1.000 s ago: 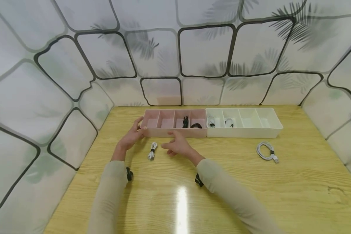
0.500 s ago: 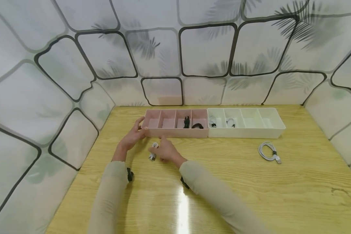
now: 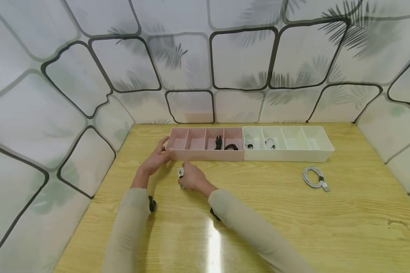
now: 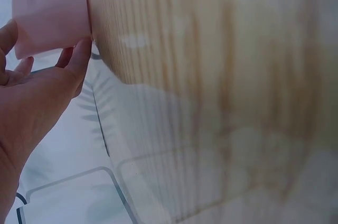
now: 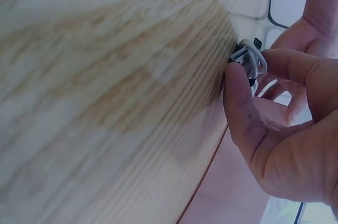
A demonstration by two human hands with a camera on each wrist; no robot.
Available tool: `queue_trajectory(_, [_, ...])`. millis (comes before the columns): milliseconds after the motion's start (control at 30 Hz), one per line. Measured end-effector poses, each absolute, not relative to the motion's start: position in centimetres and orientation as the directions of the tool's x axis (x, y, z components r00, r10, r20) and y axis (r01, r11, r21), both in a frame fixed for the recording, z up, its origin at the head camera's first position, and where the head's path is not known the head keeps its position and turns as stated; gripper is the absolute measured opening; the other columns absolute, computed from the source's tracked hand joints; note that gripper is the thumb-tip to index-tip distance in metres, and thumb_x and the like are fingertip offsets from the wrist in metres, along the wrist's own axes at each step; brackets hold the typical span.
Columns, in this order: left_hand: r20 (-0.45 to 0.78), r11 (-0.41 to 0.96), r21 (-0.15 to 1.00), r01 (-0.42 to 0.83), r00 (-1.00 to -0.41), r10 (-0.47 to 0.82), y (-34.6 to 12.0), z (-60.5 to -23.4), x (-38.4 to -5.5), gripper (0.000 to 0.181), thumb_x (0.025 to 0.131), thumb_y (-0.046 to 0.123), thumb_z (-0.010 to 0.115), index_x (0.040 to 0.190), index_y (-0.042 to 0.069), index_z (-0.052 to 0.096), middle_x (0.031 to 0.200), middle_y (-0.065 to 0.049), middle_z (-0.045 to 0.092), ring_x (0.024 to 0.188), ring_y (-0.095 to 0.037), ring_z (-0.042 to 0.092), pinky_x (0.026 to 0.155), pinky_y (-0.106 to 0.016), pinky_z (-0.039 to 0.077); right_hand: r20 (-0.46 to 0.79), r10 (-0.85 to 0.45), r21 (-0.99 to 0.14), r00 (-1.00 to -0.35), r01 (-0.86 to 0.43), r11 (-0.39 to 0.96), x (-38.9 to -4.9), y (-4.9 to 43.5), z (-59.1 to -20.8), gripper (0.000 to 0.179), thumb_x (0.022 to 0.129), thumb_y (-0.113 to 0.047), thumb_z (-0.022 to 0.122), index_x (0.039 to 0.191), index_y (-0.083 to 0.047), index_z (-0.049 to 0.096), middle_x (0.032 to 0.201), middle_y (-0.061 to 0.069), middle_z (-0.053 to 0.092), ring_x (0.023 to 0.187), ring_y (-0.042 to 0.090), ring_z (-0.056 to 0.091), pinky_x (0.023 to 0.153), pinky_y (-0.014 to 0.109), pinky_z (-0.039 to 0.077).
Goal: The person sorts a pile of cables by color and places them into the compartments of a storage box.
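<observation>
In the head view, my right hand (image 3: 193,177) is just in front of the pink divided box, at a small bundled white cable (image 3: 180,173). The right wrist view has the thumb and index finger pinching this cable (image 5: 252,60), a metal plug and black tie visible on it, close to the tabletop. My left hand (image 3: 153,161) holds the left end of the pink box (image 3: 205,155), thumb at the front corner and fingers along the end wall; the left wrist view also has this hand (image 4: 39,97) at the box's end. Black cables (image 3: 218,142) lie in the pink box's two right compartments.
A white divided box (image 3: 288,155) adjoins the pink one on the right, with white cables (image 3: 270,143) in its two left compartments. A coiled white cable (image 3: 315,177) with a black tie lies on the wooden table (image 3: 273,212). Patterned fabric walls (image 3: 239,106) enclose the back and sides.
My right hand has moved left from in front of the pink box to the small white cable, and its thumb and finger have closed on it. The left hand stays on the box.
</observation>
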State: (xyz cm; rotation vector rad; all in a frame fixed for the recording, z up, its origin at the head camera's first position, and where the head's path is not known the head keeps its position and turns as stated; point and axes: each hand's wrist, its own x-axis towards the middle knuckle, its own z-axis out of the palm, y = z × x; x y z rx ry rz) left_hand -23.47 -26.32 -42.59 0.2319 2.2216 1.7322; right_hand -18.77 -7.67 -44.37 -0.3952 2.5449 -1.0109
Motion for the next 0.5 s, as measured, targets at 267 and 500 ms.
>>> queue_trajectory(267, [-0.128,0.298,0.954,-0.036,-0.947,0.295,-26.8,-44.8,-24.3,0.066,0.108,0.018,0.041,0.16,0.013,0.0,0.149,-0.037,0.021,0.136,-0.045,0.03,0.112,-0.06,0.028,-0.243,-0.445,-0.608,-0.862,-0.223,0.762,-18.3,-6.2,-43.6,0.028,0.084,-0.006,0.07,0.111,-0.003,0.065,0.092,0.005,0.065,0.071,0.014,0.051,0.059,0.028,0.04])
queue_trajectory(500, [-0.13,0.29,0.956,-0.045,-0.95,0.284,-26.7,-44.9,-24.4,0.065,0.108,0.022,0.041,0.16,0.014,0.002,0.153,-0.035,0.02,0.137,-0.044,0.03,0.11,-0.058,0.03,-0.297,-0.487,-0.534,-0.821,-0.28,0.798,-18.2,-5.1,-43.2,0.027,0.085,-0.009,0.067,0.064,-0.015,0.051,0.058,-0.004,0.042,0.053,0.011,0.035,0.048,0.027,0.028])
